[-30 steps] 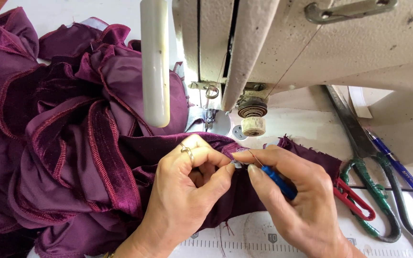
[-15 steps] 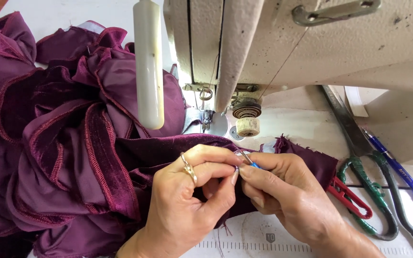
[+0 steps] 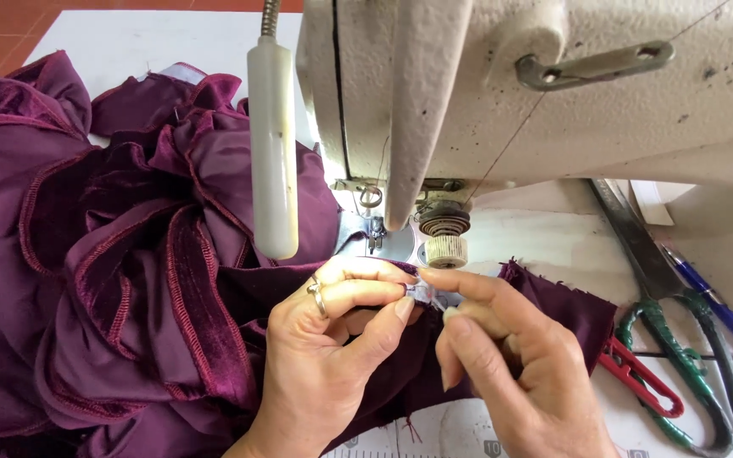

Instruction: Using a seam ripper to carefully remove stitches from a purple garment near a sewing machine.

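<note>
Where the table point(image 3: 154, 34) runs under the head camera, noted largest first: cream sewing machine point(image 3: 570, 93) across the top, upper part cut off by the frame. Purple fabric point(image 3: 86, 254) heaped to the left in ruffled folds, velvet bands edged with red stitching; one raw, frayed end drawn right under the hands and lying flat below the machine head. White lamp point(image 3: 271, 153) hanging in front of the machine, its stem cut off above. Green-handled shears point(image 3: 680, 339) at right, blades pointing away; red clippers point(image 3: 638, 377) just beside them; blue pen point(image 3: 714, 305) at the far right, partly out of frame. Printed ruler strip point(image 3: 400, 441) along the table's near edge, markings too small to read. Left hand point(image 3: 332, 356), ring on one finger, curled with thumb and forefinger pressed together on a small pale item point(image 3: 424, 293) over the fabric; kind not discernible. Right hand point(image 3: 511, 365) touching the same item with thumb and forefinger pinched, other fingers bent under. Needle area mostly hidden behind the lamp.
</note>
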